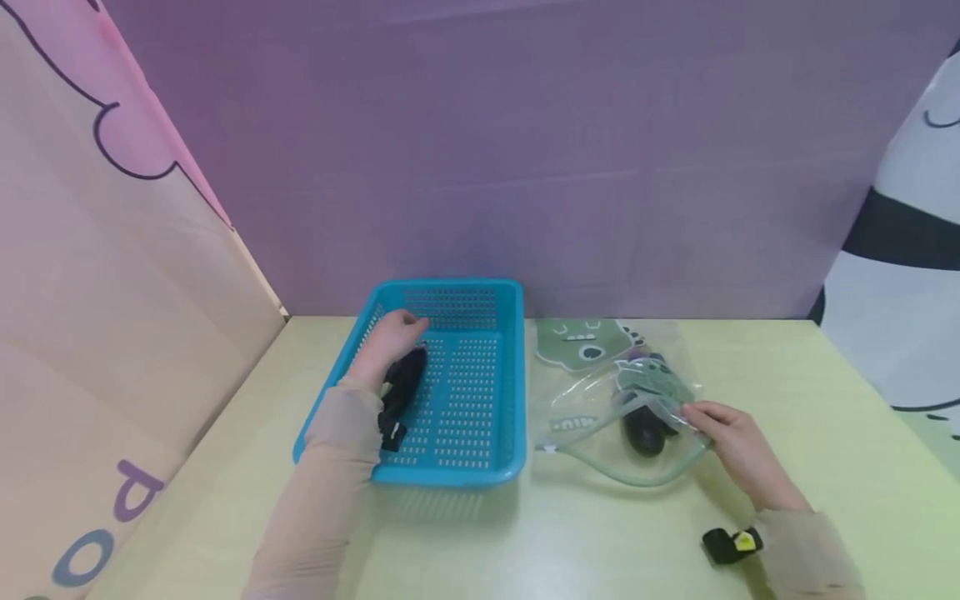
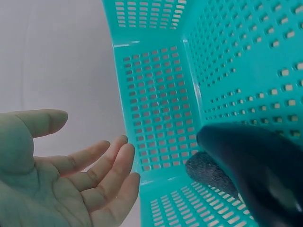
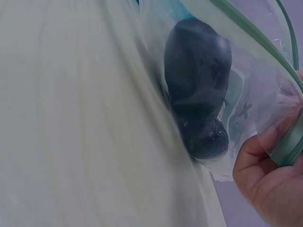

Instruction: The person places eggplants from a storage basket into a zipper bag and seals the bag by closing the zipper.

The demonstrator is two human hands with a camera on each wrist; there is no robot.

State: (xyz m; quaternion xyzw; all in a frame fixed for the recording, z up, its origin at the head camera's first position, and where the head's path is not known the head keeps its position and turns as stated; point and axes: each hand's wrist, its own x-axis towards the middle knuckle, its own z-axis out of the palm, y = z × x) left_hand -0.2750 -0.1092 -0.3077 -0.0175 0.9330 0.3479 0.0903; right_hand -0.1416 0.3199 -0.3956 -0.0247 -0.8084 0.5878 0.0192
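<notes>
My left hand [image 1: 392, 337] is over the left side of a blue perforated basket [image 1: 512, 392]. In the left wrist view its fingers are loosely bent, with nothing between them and the thumb. A glossy dark eggplant [image 2: 255, 165] lies in the basket beside a smaller, rough dark piece [image 2: 210, 174]. My right hand [image 1: 738, 442] pinches the green zip edge of a clear plastic bag [image 1: 581, 392] with a green cartoon print. Through the plastic show a smooth, dark, rounded eggplant-like thing [image 3: 196, 66] and a rougher dark lump [image 3: 208, 137] against it.
The basket and bag stand side by side on a pale yellow table [image 1: 585, 542], near a purple backdrop [image 1: 480, 167]. Printed cloth panels rise at both sides. A black camera [image 1: 731, 546] sticks out from the right wrist. The bag's mouth faces the table's front.
</notes>
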